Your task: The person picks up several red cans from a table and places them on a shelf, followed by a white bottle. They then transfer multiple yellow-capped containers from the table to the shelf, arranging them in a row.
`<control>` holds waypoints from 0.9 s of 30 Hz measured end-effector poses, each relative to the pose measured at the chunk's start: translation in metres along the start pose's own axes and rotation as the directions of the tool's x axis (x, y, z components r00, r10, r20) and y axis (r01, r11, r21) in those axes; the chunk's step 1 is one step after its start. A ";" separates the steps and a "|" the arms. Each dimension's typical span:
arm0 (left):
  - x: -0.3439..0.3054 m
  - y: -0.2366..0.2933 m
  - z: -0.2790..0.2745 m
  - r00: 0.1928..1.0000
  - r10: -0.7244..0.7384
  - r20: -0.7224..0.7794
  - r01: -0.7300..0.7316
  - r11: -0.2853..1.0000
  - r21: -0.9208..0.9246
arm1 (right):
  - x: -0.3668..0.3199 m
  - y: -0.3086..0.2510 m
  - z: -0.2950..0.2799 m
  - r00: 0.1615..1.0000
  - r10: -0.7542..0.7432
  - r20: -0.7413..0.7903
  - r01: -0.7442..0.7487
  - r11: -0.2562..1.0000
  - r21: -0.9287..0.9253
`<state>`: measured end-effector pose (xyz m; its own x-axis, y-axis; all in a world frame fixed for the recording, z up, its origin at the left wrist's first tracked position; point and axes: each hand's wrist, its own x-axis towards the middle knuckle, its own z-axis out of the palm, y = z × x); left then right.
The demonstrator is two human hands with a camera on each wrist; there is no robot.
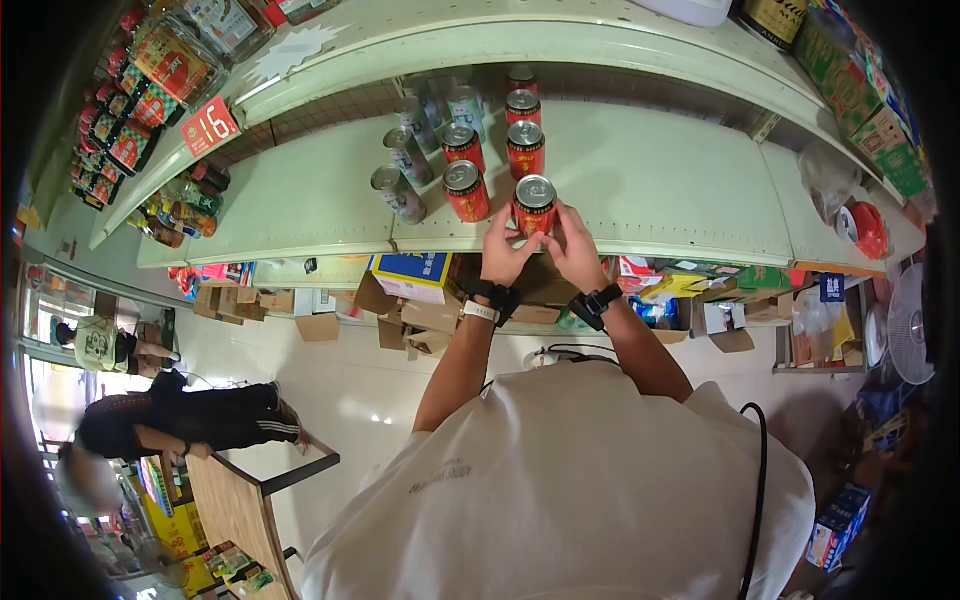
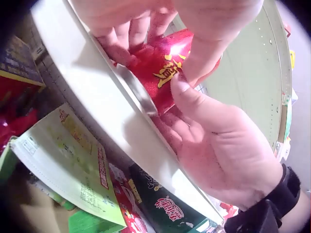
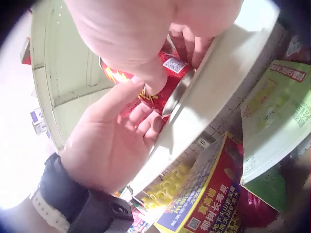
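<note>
Both hands hold one red drink can upright at the front lip of the shelf. My left hand grips its left side and my right hand its right side. In the left wrist view, the thumbs cross the red front with yellow characters, while fingers curl round the sides. The right wrist view shows a small code label on the can and its silver bottom rim close at the shelf edge. Behind it stands a row of matching red cans, with another red can to the left.
Several grey cans stand left of the red ones on the white shelf. An upper shelf overhangs the back. Below are cartons and packets, including a blue-and-yellow box. A person in black is at the left, near a wooden table.
</note>
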<state>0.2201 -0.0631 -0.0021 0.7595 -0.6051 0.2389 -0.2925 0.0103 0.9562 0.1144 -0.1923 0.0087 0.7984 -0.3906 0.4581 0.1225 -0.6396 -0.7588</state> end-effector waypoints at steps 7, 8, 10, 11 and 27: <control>-0.001 -0.011 0.001 0.996 0.081 -0.040 -0.077 0.993 0.094 | -0.005 0.005 0.006 0.993 0.114 -0.039 -0.112 0.992 0.056; 0.000 -0.013 0.002 0.995 0.086 -0.044 -0.082 0.991 0.104 | -0.004 0.006 0.007 0.994 0.100 -0.051 -0.097 0.994 0.052; 0.000 -0.014 0.003 0.994 0.093 -0.050 -0.086 0.989 0.123 | -0.004 0.007 0.008 0.995 0.075 -0.072 -0.072 0.996 0.044; 0.000 -0.015 0.003 0.993 0.107 -0.054 -0.099 0.987 0.126 | -0.005 0.008 0.010 0.993 0.081 -0.083 -0.076 0.996 0.056; -0.001 -0.002 0.007 0.965 0.241 -0.102 -0.208 0.943 0.261 | -0.005 0.010 0.022 0.976 -0.049 -0.212 0.028 0.994 -0.103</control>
<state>0.2155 -0.0681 -0.0057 0.7216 -0.5003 0.4785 -0.5855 -0.0721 0.8075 0.1243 -0.1821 -0.0117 0.6481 -0.4903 0.5827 0.0828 -0.7152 -0.6940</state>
